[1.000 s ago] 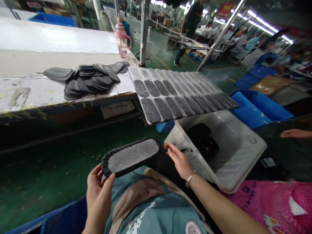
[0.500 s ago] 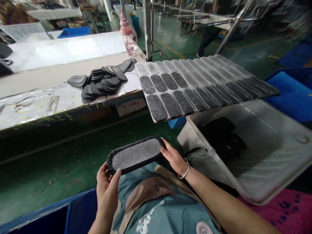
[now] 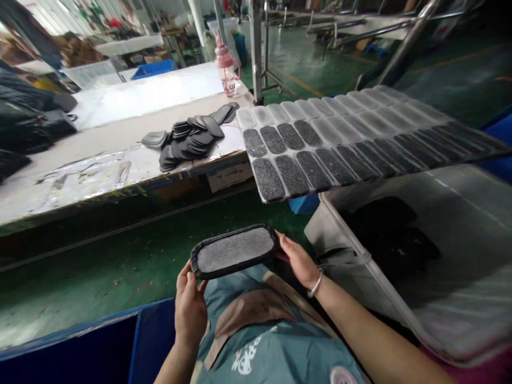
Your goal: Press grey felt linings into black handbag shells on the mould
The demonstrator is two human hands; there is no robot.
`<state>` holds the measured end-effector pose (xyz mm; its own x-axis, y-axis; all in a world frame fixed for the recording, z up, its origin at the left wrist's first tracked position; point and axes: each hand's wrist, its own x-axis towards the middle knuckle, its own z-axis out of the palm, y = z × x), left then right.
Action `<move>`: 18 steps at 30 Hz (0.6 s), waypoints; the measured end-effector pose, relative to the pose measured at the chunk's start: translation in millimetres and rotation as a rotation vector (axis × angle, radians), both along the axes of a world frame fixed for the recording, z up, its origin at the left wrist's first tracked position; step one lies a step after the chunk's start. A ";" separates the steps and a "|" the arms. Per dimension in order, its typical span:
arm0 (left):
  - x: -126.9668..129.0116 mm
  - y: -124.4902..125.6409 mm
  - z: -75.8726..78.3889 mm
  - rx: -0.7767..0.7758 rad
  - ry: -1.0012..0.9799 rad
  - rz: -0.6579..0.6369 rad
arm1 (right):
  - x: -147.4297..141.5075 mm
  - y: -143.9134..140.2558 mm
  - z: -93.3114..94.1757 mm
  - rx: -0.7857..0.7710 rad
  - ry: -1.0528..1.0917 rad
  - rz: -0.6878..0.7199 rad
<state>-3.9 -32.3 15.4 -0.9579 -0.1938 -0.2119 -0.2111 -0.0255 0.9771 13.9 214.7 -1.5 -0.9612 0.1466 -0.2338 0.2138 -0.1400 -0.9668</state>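
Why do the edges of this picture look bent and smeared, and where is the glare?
Head view: the wide lens bows the workbench and tray toward the edges; the far right and the white bin smear with motion blur; ceiling light glares off the bench's pale sheet; the grey pad, held by the left hand and right hand, stays fairly sharp.

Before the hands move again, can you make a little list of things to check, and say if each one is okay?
1. Left hand grips the near end of the grey pad: ok.
2. Right hand supports the pad's far end: ok.
3. Pad's fuzzy grey face is up and fully in view: ok.
4. Mould tray has empty clear pockets in its back row: ok.
5. Black edging is neat under the pad: cannot tell, hidden.
6. Grey bin beside the right hand is open: ok.
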 end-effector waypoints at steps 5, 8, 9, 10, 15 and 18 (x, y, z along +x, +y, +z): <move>-3.9 -3.3 0.0 0.153 -0.025 0.020 | -15.7 8.6 -5.2 0.083 -0.098 -0.043; -8.3 -2.2 -5.1 0.152 -0.004 0.047 | -20.9 2.1 -6.6 0.362 0.013 -0.071; -8.6 -1.6 -7.1 0.149 0.005 0.058 | -20.6 0.1 -5.8 0.433 0.035 -0.083; -8.5 -1.1 -8.9 0.150 0.015 0.064 | -19.6 -1.1 -4.8 0.471 0.041 -0.100; -10.0 -8.1 -9.4 0.161 0.017 0.002 | -18.5 7.5 -4.4 0.211 -0.071 -0.051; -19.0 -18.2 -4.7 0.133 -0.014 -0.072 | -27.1 15.6 -6.0 -0.054 -0.157 0.030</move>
